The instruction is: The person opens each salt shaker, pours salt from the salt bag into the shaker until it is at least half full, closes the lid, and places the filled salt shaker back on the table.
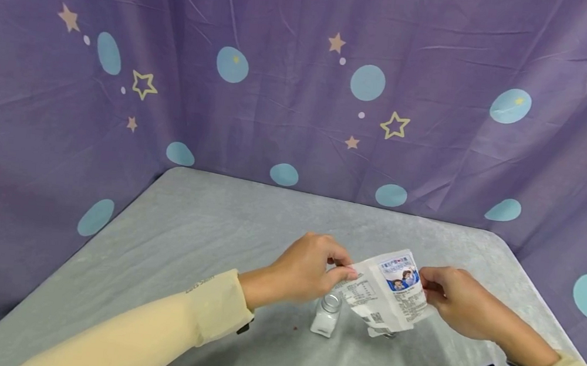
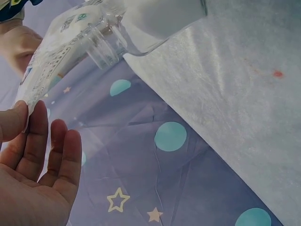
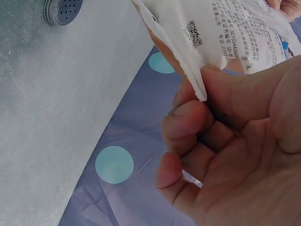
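Note:
Between both hands hangs a white plastic packet (image 1: 367,299) with printed text, a QR code and a blue picture panel. My left hand (image 1: 309,267) pinches its left edge between thumb and fingers; in the left wrist view, the other fingers are spread loosely. At the opposite edge, my right hand (image 1: 465,302) grips a corner, thumb against curled fingers. A clear glass shaker jar (image 1: 327,316) with a threaded, lidless neck stands on the table just left of the packet, holding white contents. The packet (image 2: 61,35) overlaps the jar neck (image 2: 103,47) in the left wrist view.
A metal shaker lid (image 3: 66,10) with small holes lies on the grey cloth-covered table (image 1: 215,222); the packet mostly hides it in the head view. A small reddish spot (image 2: 278,74) marks the cloth. Purple curtains (image 1: 288,129) with stars and blue dots surround the table.

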{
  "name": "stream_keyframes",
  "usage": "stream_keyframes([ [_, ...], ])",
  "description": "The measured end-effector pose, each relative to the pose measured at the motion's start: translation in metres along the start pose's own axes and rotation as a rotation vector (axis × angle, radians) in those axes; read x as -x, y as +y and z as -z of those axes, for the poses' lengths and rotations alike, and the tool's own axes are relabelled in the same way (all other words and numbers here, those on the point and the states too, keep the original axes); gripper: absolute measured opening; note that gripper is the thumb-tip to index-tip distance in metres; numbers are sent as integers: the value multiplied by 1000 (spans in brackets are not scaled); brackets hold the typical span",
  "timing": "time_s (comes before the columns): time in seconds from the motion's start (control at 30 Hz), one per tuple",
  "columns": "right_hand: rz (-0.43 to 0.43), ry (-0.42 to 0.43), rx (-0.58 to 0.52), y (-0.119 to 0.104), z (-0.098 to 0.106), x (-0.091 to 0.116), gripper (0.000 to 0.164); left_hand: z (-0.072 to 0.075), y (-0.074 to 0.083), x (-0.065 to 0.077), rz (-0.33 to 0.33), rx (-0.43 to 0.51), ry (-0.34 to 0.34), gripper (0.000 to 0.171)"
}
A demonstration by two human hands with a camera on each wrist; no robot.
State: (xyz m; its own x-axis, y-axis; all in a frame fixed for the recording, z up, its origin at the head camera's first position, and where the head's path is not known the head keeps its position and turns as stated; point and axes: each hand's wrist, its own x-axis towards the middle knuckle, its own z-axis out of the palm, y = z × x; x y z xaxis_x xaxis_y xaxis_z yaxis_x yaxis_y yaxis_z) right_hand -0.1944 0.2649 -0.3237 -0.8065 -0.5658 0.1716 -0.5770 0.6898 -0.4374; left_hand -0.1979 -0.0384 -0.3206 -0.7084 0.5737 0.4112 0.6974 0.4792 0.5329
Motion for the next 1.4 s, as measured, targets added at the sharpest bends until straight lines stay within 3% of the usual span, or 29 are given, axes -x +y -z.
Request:
stream_keyframes([
  [0.57, -45, -67, -58, 2, -9, 1, 29, 2, 6, -6, -9, -8, 7, 13],
  [0.93, -70, -47, -37, 1, -16, 1, 21, 3, 8, -12, -27, -12, 26, 12],
  [1.4, -123, 4, 26, -3, -27, -4, 13, 5, 8, -18, 15, -52, 50, 10],
])
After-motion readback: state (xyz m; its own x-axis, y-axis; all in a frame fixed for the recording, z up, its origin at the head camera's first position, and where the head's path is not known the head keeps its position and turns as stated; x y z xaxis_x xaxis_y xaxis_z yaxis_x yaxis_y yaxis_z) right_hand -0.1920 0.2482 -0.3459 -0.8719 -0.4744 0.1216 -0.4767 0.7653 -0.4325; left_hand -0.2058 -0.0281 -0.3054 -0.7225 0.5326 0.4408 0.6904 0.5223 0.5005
